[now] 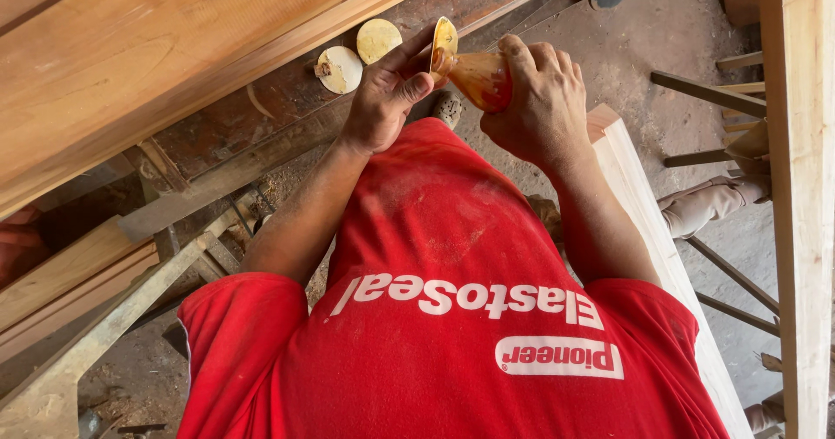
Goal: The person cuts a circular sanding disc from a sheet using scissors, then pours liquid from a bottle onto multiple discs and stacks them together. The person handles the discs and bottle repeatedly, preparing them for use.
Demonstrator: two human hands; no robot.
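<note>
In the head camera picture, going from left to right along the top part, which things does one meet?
Big wooden board → two round yellowish discs → left hand → orange bottle → right hand → pale upright plank.

A dark, dusty workbench (287, 100) carries two round yellowish lids (358, 55).
</note>
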